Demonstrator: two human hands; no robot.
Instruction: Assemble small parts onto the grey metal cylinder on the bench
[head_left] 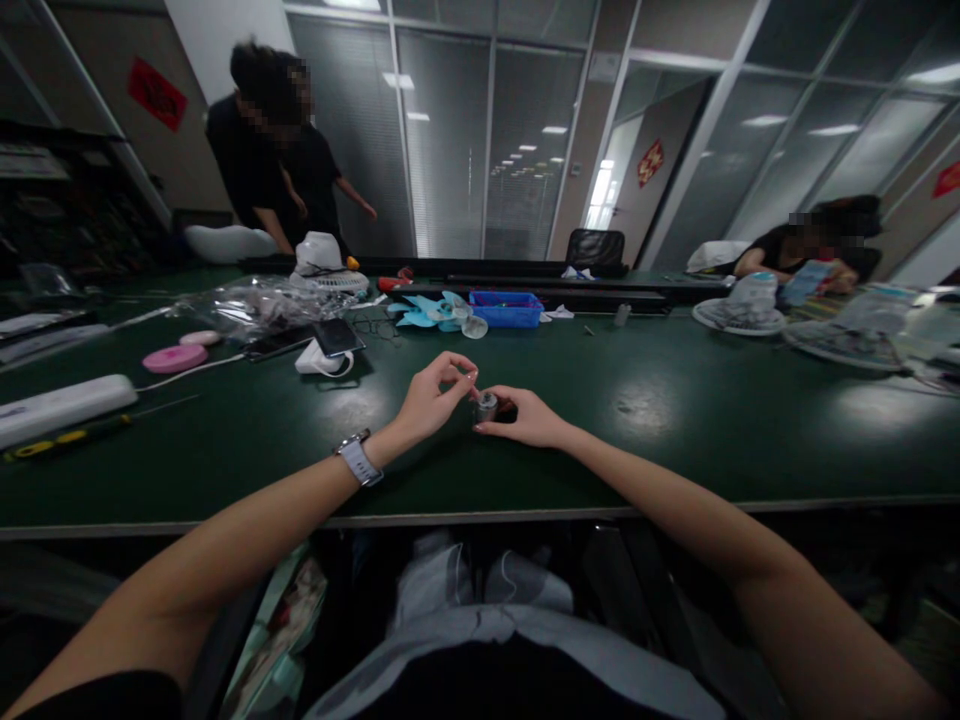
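Note:
A small silvery metal cylinder (487, 405) stands on the green table (585, 470) near the middle. My right hand (525, 418) grips it from the right, thumb in front and fingers behind. Just to its upper left is my left hand (439, 392), with thumb and index finger pressed together close to the cylinder's top. What those fingertips hold, if anything, is too small to make out. A watch with a pale strap (360, 460) is on my left wrist.
Behind my hands lie blue fan blades (431, 312) and a blue tray (506, 310). A white charger (322, 358), pink disc (175, 358), power strip (67, 410) and yellow-handled screwdriver (67, 438) are left. Fan parts (750, 305) lie right. People are at the far side.

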